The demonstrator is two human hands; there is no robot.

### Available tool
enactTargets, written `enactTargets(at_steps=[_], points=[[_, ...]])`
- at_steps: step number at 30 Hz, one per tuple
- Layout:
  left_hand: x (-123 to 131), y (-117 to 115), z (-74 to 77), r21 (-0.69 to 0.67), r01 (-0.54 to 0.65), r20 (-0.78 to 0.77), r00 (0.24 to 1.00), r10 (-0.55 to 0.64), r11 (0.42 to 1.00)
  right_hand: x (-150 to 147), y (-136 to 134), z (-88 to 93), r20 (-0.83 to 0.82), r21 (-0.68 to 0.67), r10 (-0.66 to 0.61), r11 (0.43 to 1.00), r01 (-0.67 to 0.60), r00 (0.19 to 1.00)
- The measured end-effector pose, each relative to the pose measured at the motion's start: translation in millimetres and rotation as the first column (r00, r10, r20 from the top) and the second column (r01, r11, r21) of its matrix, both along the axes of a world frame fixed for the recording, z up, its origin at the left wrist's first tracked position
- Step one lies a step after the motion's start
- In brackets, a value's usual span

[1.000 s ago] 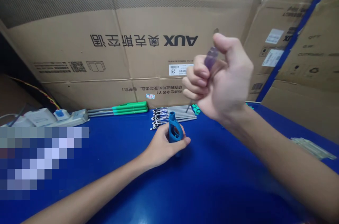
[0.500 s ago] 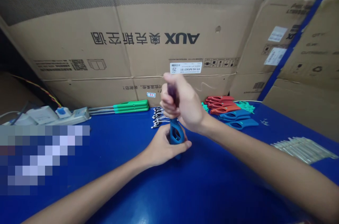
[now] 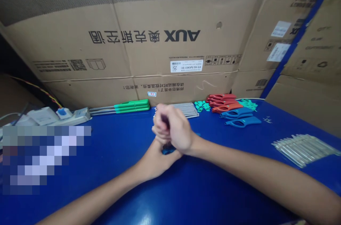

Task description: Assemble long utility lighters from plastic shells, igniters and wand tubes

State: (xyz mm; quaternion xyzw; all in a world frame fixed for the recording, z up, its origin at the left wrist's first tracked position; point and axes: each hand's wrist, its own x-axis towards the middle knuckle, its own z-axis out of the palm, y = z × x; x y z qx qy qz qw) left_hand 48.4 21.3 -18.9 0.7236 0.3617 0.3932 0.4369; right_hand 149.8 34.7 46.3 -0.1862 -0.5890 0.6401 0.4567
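Observation:
My left hand point(image 3: 154, 159) is wrapped round a blue plastic lighter handle point(image 3: 167, 151), of which only a small part shows between thumb and palm. Right above it, my right hand point(image 3: 177, 127) is closed in a fist that overlaps the left fingers and covers the upper part of the handle. What the right fingers grip is hidden. Behind the hands lies a row of metal tubes point(image 3: 186, 110), partly covered by the right fist.
Green lighters point(image 3: 131, 106) lie beside a power strip point(image 3: 80, 115) at the left. To the right are red handles point(image 3: 220, 100), blue handles point(image 3: 242, 122), small green parts point(image 3: 202, 106) and clear-wrapped rods point(image 3: 303, 148). Cardboard point(image 3: 138, 12) walls the back of the blue table point(image 3: 213, 189).
My right fist has come down and slightly left onto the left hand. The blue handle, with its loop plainly visible before, is now mostly covered. Metal tubes behind have come into view.

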Motion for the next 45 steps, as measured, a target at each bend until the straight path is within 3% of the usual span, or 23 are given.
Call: enactTargets(at_steps=[3, 6, 8, 10, 12, 14, 15, 16, 19, 21, 24, 31, 34, 37, 41, 45], points=[[-0.3, -1.9, -7.2, -0.009, 0.029, -0.011, 1.0, -0.029, 1.0, 10.1, 8.2, 1.6, -0.161, -0.223, -0.023, 0.975, -0.013, 0.987], [-6.8, -2.1, -15.4, -0.093, 0.074, 0.002, 0.997, -0.074, 0.993, 27.6, 14.6, 3.3, -0.173, -0.264, -0.109, 0.963, 0.06, 0.979], [-12.9, -2.4, -19.4, -0.094, 0.054, -0.077, 0.995, -0.061, 0.994, 42.7, 17.7, 2.6, -0.096, -0.195, -0.177, 0.968, 0.156, 0.98], [-18.3, -3.2, -20.1, 0.012, 0.059, -0.204, 0.977, -0.055, 0.998, 60.0, 19.2, -0.3, 0.111, 0.026, -0.273, 0.962, 0.271, 0.956], [-22.2, -4.3, -17.6, 0.192, 0.116, -0.33, 0.943, -0.047, 0.974, 78.3, 19.3, -5.5, 0.392, 0.413, -0.423, 0.875, 0.254, 0.817], [-25.2, -5.0, -13.2, 0.334, 0.147, -0.403, 0.915, 0.0, 0.931, 95.7, 18.9, -12.0, 0.592, 0.659, -0.564, 0.75, 0.057, 0.576], [-26.8, -5.0, -10.7, 0.375, 0.151, -0.433, 0.901, 0.028, 0.915, 103.3, 18.8, -15.3, 0.653, 0.688, -0.596, 0.725, -0.037, 0.468], [-28.7, -4.5, -8.1, 0.396, 0.152, -0.464, 0.884, 0.055, 0.905, 109.9, 19.0, -18.5, 0.714, 0.666, -0.582, 0.737, -0.119, 0.389], [-35.2, -0.6, 0.2, 0.373, 0.205, -0.572, 0.819, 0.05, 0.905, 122.0, 19.8, -25.4, 0.842, 0.536, -0.477, 0.794, -0.285, 0.252], [-39.4, 3.1, 5.3, 0.337, 0.255, -0.612, 0.791, 0.005, 0.906, 124.2, 19.8, -27.8, 0.85, 0.527, -0.489, 0.776, -0.348, 0.197], [-43.8, 7.5, 10.3, 0.33, 0.288, -0.627, 0.779, -0.019, 0.899, 123.7, 19.2, -29.4, 0.83, 0.556, -0.522, 0.745, -0.368, 0.196], [-50.3, 9.2, 10.3, 0.35, 0.339, -0.661, 0.75, -0.026, 0.873, 129.0, 21.1, -31.3, 0.873, 0.483, -0.424, 0.821, -0.304, 0.242], [-52.4, 10.0, 9.1, 0.374, 0.358, -0.68, 0.733, -0.009, 0.856, 130.6, 21.6, -30.7, 0.883, 0.467, -0.409, 0.819, -0.334, 0.231], [-53.2, 9.9, 8.6, 0.39, 0.371, -0.699, 0.715, 0.009, 0.843, 130.4, 22.1, -29.6, 0.853, 0.514, -0.441, 0.803, -0.3, 0.28], [-53.4, 7.9, 9.6, 0.481, 0.339, -0.718, 0.681, 0.142, 0.808, 127.9, 22.6, -32.4, 0.809, 0.558, -0.466, 0.801, -0.218, 0.358], [-52.7, 6.7, 11.8, 0.593, 0.29, -0.688, 0.668, 0.285, 0.751, 119.2, 19.0, -43.5, 0.792, 0.574, -0.465, 0.789, -0.221, 0.396]])
